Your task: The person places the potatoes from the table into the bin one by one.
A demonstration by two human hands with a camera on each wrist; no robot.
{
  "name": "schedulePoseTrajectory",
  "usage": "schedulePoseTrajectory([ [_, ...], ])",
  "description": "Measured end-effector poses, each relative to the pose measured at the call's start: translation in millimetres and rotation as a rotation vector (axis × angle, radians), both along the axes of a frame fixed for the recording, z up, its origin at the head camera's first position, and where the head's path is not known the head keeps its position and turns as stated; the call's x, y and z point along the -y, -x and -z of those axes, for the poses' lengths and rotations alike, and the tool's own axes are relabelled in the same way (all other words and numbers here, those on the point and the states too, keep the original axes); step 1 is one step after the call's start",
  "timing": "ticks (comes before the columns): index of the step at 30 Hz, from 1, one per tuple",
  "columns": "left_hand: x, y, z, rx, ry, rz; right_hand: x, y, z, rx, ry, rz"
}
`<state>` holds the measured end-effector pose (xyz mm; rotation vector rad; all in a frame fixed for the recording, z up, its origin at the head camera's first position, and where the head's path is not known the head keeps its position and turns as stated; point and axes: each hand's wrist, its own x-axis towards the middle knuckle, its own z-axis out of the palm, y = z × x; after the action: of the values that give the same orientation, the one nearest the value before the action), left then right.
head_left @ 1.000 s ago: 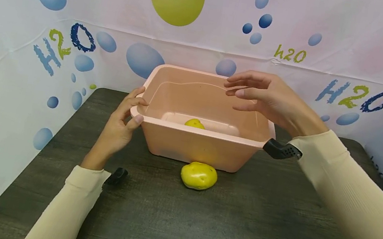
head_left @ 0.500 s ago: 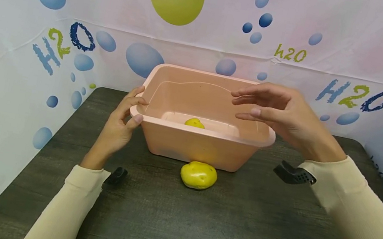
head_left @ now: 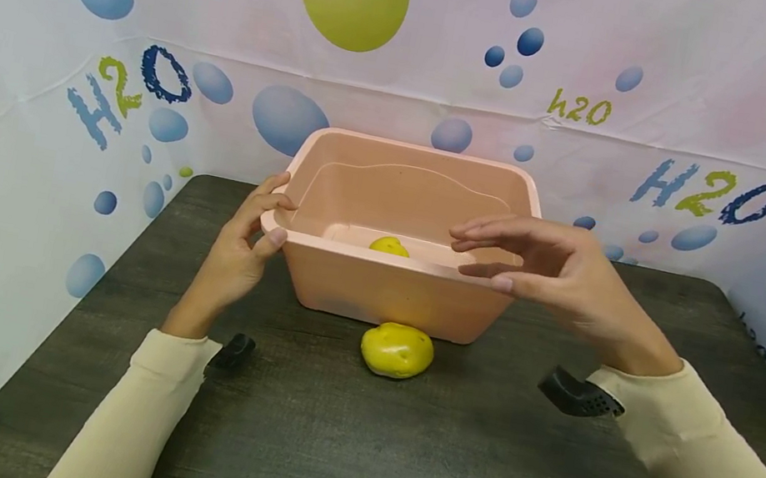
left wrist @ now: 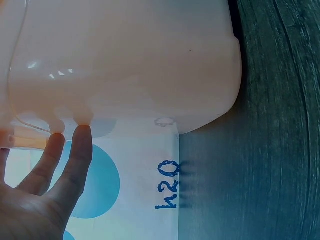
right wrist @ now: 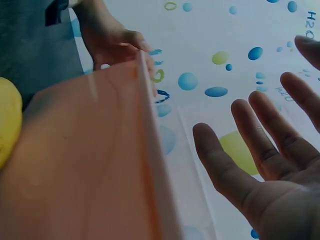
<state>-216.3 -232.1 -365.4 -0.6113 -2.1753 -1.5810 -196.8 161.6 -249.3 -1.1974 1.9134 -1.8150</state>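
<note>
A pink plastic tub (head_left: 390, 287) stands on the dark table, its opening tilted toward me in the head view. My left hand (head_left: 237, 257) grips the tub's left rim, thumb at the near corner and fingers over the edge. In the left wrist view, fingertips (left wrist: 82, 131) touch the tub wall. My right hand (head_left: 552, 276) hovers at the tub's near right corner, fingers spread and holding nothing. One yellow potato (head_left: 390, 246) lies inside the tub, partly hidden by the front wall. Another, larger yellow potato (head_left: 397, 351) rests on the table just in front of the tub.
The dark wood-grain table (head_left: 332, 450) reaches back to a white curtain (head_left: 405, 107) printed with blue and green ovals. A black wrist device (head_left: 581, 393) is by the right cuff, and another black device (head_left: 233, 352) is by the left one.
My right hand has come down and toward me, from above the tub's back right to its near right corner. The left hand, the tub and both potatoes have stayed put.
</note>
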Motion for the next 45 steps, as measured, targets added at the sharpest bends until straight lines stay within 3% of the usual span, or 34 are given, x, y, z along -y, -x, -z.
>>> schedulePoseTrajectory([
  [9,-0.1,0.3,0.9,0.014,0.003,-0.010,8,-7.2,22.9,-0.013,-0.050,-0.071],
  [13,-0.6,0.1,0.0,0.023,0.003,-0.016,14,-12.5,32.8,-0.020,-0.113,-0.069],
  [16,-1.1,-0.3,-0.9,0.030,-0.002,-0.014,20,-14.3,43.1,-0.081,-0.189,-0.030],
  [19,-1.2,-0.7,-2.0,0.035,-0.005,-0.011,26,-13.3,56.0,-0.116,-0.232,-0.020],
  [25,-0.9,-1.8,-2.8,0.043,0.003,-0.023,40,-9.7,82.0,-0.078,-0.243,-0.091],
  [35,-1.4,-0.7,-1.0,0.023,-0.009,-0.003,49,-2.4,114.8,-0.072,-0.305,-0.053],
  [45,-1.4,-1.3,-1.5,0.025,-0.006,-0.005,55,-0.3,130.2,-0.202,-0.384,-0.030],
])
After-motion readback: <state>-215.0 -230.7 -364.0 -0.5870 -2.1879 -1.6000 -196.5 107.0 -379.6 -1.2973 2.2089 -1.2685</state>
